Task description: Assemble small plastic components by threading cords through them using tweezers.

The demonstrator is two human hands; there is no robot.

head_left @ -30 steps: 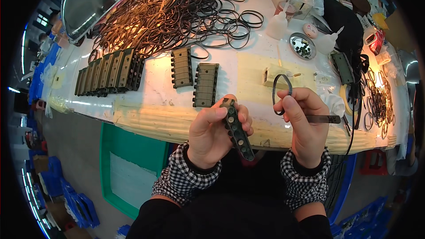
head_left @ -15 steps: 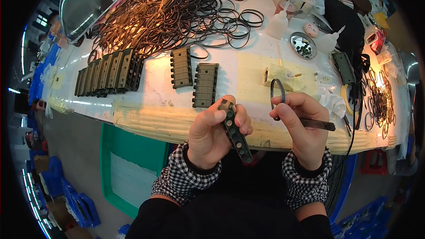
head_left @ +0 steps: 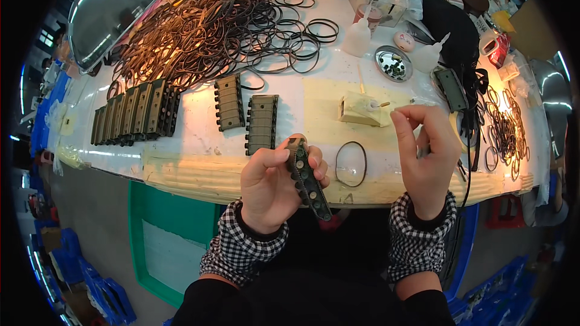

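Note:
My left hand (head_left: 266, 187) is closed round an olive-green ribbed part (head_left: 308, 178) with dark, round-studded edges, tilted with its lower end toward me. On the table between my hands lies a thin dark band (head_left: 351, 164), a single loop apart from both. My right hand (head_left: 426, 157) is raised at the right, thumb and forefinger drawn together in a pinch; what they hold, if anything, I cannot make out. Two similar ribbed parts, one of them this olive part (head_left: 262, 124), lie beyond my left hand. More stand in a close row (head_left: 136, 111) farther left.
A large heap of dark bands (head_left: 199, 36) covers the back left. Beyond my right hand are a yellowish block (head_left: 357, 110), a round metal dish (head_left: 394, 64) of small dark pieces and white squeeze bottles. A green tray (head_left: 142, 235) sits below the table edge.
The dark band has left my right hand and now lies on the table. The dark strip seen in that hand is out of sight. My left hand keeps the ribbed part; the view has shifted.

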